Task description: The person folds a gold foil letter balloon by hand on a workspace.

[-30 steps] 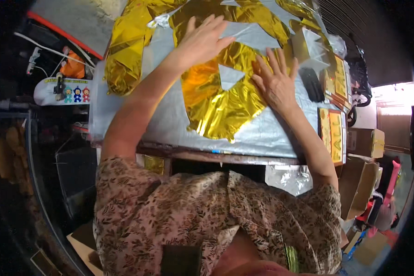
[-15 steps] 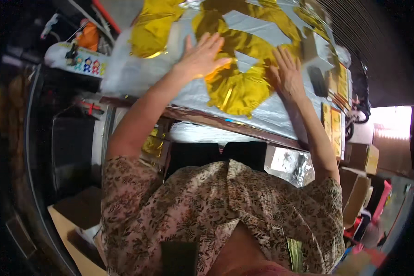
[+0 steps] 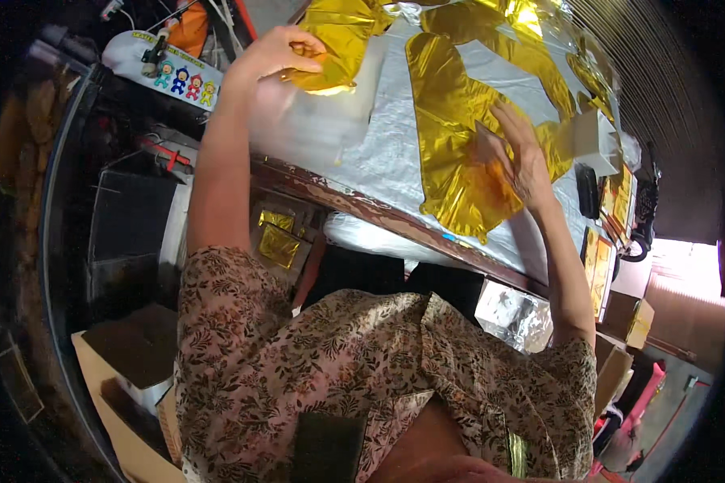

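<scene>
A large gold foil shape (image 3: 451, 121) lies flat on the silver-covered table (image 3: 387, 161). My right hand (image 3: 519, 157) rests on its right part, palm down, fingers spread, holding nothing. My left hand (image 3: 278, 52) is raised over the table's left end, fingers curled on the top of a pale, translucent sheet (image 3: 322, 121) that hangs blurred below it. A crumpled gold foil piece (image 3: 334, 44) lies right beside that hand's fingertips. More gold foil (image 3: 540, 48) spreads across the far side.
A white box (image 3: 596, 137) and a black object (image 3: 592, 189) sit at the table's right. Flat gold packs (image 3: 600, 266) are stacked along the right edge. A silver foil bundle (image 3: 511, 314) and cardboard boxes (image 3: 129, 378) stand below the wooden table edge (image 3: 379, 213).
My left hand has left the gold foil shape and swung up to the left, lifting the pale sheet. My right hand stays on the foil. The view has tilted down.
</scene>
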Motion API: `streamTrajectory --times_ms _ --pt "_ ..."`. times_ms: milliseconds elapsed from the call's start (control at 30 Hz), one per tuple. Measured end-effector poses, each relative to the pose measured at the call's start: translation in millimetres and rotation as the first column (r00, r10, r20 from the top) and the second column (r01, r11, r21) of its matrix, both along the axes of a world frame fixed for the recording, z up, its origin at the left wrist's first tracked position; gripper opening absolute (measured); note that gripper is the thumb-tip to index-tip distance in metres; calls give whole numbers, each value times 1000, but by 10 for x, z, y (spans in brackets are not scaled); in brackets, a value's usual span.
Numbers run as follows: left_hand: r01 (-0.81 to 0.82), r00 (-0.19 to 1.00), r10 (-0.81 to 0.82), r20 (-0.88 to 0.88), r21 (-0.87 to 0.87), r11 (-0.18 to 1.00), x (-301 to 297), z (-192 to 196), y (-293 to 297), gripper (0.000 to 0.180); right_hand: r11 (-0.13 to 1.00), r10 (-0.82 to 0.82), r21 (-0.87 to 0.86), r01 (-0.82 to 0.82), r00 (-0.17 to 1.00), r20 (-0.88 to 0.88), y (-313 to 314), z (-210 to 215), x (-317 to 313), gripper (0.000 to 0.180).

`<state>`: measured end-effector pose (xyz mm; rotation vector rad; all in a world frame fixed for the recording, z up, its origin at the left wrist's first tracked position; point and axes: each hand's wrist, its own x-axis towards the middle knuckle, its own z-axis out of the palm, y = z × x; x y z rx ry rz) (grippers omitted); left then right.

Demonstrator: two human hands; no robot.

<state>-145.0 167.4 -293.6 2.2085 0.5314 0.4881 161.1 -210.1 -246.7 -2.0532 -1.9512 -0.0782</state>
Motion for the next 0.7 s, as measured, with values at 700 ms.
streamTrajectory --times_ms 700 --pt "-184 976 204 82 -204 961 128 -31 -95 19 945 43 -140 -297 535 -844 2287 -427 -761 54"
